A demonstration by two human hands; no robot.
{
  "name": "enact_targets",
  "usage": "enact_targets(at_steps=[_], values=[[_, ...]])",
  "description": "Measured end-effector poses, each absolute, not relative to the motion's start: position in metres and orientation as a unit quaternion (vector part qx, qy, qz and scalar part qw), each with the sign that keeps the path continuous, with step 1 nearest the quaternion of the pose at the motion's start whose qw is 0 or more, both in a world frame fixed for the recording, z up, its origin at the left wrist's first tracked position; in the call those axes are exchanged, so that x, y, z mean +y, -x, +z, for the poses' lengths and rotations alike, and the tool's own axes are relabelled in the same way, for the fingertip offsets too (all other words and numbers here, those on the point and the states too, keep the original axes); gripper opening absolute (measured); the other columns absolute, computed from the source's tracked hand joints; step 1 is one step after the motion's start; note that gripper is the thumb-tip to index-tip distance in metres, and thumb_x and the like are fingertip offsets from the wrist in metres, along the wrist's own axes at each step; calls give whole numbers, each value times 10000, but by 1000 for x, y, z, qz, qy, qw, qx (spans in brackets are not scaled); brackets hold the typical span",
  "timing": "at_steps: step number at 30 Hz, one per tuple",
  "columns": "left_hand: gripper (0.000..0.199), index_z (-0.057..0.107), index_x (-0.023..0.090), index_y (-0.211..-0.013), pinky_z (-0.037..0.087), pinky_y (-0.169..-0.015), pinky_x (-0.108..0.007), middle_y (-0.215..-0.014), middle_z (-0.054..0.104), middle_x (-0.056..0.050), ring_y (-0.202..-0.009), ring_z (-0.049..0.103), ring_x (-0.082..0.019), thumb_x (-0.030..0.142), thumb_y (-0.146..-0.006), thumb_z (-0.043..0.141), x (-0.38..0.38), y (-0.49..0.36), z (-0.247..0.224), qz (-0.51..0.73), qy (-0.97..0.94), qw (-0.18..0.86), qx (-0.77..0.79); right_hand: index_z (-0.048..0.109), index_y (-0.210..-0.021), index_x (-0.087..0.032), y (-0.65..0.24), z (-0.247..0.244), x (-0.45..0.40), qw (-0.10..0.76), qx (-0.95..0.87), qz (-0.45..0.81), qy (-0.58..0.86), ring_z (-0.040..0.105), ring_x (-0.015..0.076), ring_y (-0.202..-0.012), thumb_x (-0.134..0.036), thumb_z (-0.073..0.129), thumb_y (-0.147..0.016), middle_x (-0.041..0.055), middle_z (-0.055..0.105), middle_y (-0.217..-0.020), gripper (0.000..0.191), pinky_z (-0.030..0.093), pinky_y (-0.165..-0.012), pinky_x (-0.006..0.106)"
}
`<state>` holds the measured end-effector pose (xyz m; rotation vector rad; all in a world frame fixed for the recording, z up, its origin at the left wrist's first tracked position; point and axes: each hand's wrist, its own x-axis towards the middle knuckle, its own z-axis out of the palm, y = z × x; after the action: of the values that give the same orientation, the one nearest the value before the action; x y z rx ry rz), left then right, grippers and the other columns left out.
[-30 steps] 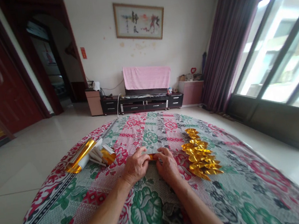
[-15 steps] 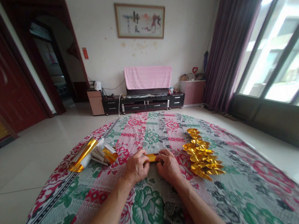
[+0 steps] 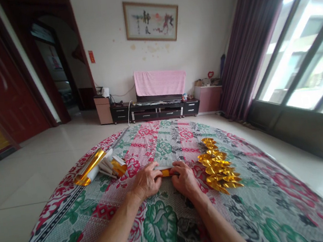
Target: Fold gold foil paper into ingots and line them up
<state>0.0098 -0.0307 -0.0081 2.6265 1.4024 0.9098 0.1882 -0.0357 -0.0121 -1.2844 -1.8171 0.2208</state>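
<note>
Between my two hands stretches a strip of gold foil paper (image 3: 165, 173), with a pale edge along its far side. My left hand (image 3: 147, 181) grips its left end, fingers closed and curled over it. At the other end my right hand (image 3: 184, 177) pinches the paper in the same way. Both hands rest low over the flowered tablecloth (image 3: 161, 225). To the right lies a row of folded gold foil pieces (image 3: 219, 167) with pointed, petal-like tips. On the left sit a roll of gold foil paper (image 3: 91, 169) and a stack of white-backed sheets (image 3: 107, 164).
The round table ends in a curved edge, with tiled floor (image 3: 62, 141) around it. Beyond stands a low black TV cabinet (image 3: 157, 113) under a pink cloth (image 3: 160, 82). A purple curtain (image 3: 247, 45) hangs by the window on the right.
The paper between my hands now shows a pale strip along its far side and a narrower gold band. My right hand has shifted slightly to the right.
</note>
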Motion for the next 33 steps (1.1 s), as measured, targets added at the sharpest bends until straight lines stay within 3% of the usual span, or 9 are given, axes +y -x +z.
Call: enact_targets(at_steps=[3, 5, 9, 17, 26, 33], values=[[174, 700, 206, -810, 481, -897, -343, -1223, 555, -79, -1026, 586, -219, 193, -756, 535, -31, -8, -7, 282, -854, 0, 438, 658, -765, -180, -191, -5, -39, 506, -709, 64, 487, 556, 162, -894, -50, 432, -651, 64, 589, -963, 284, 432, -826, 258], [166, 703, 208, -797, 475, -912, -347, -1244, 550, -73, -1055, 575, -223, 196, -752, 543, -31, -8, -6, 276, -858, -5, 434, 637, -753, -184, -192, 0, -43, 531, -705, 53, 467, 549, 153, -841, -59, 422, -677, 48, 577, -871, 260, 430, -792, 251], [184, 700, 215, -827, 480, -907, -338, -1249, 549, -67, -1062, 573, -214, 196, -766, 527, -32, -7, -3, 273, -858, -1, 435, 622, -718, -186, -188, 7, -51, 474, -770, 102, 415, 542, 138, -740, -68, 440, -677, 23, 568, -762, 221, 424, -722, 235], [210, 678, 217, -862, 475, -908, -328, -1189, 572, -62, -1040, 573, -200, 140, -751, 518, -31, -7, -6, 280, -859, -13, 429, 651, -839, -200, -182, 0, -50, 350, -796, 71, 489, 535, 168, -826, -87, 504, -671, 37, 595, -837, 251, 399, -777, 267], [265, 659, 213, -889, 491, -846, -262, -1118, 573, -60, -968, 579, -152, 173, -868, 398, -19, -13, -9, 271, -844, -57, 459, 688, -910, -257, -183, -6, -39, 340, -787, 46, 513, 540, 154, -851, -153, 474, -821, 34, 610, -888, 254, 390, -785, 244], [223, 669, 208, -861, 458, -906, -306, -1128, 578, -63, -1013, 553, -179, 127, -802, 470, -21, -11, -11, 289, -847, -36, 444, 688, -827, -224, -181, -3, -43, 341, -777, 38, 528, 541, 157, -815, -89, 498, -734, 40, 604, -845, 251, 399, -771, 247]])
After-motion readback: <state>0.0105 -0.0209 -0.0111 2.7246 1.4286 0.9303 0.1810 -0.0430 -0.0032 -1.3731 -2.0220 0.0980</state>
